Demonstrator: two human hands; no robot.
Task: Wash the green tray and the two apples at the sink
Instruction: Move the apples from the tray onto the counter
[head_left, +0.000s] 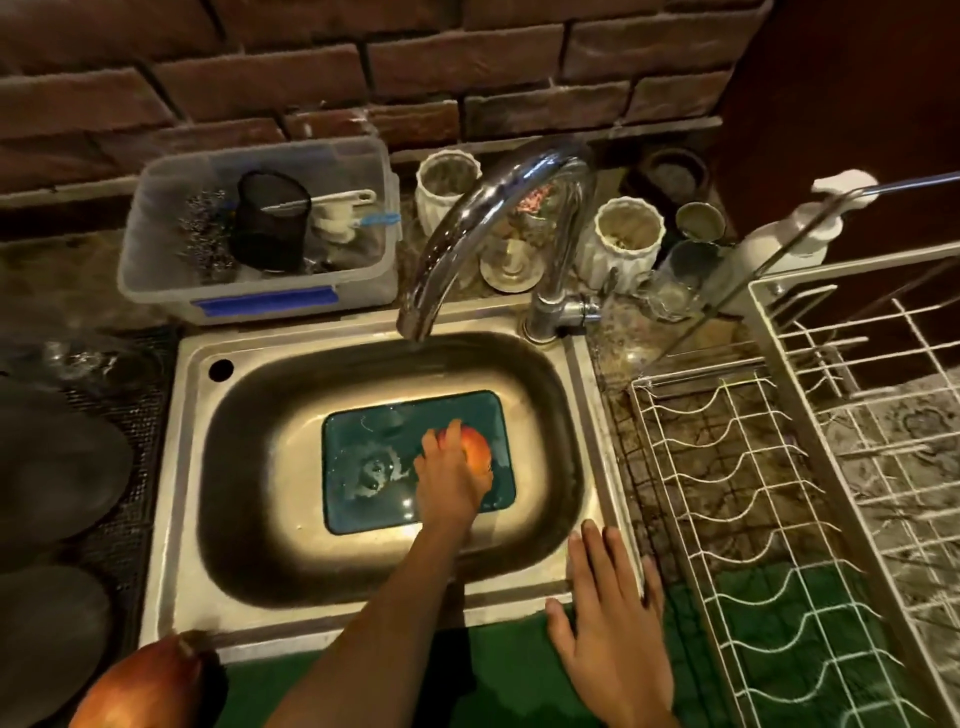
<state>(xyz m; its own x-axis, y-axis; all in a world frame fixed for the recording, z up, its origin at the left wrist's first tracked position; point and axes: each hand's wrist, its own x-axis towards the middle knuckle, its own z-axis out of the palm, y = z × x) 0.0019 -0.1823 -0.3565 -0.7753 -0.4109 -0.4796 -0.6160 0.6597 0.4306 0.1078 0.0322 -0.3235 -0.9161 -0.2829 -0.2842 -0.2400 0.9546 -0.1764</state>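
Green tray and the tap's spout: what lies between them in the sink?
In the head view, only bare steel sink floor and back wall lie between the green tray and the spout. The held apple sits over the tray itself.

Tray (374, 499) flat in the sink (519, 587), under the faucet (467, 218). One apple (477, 451) on the tray's right part, left hand (449, 480) on it. Second apple (140, 686) at the near left. Bin (260, 296) behind the sink; rack (779, 519) to the right.
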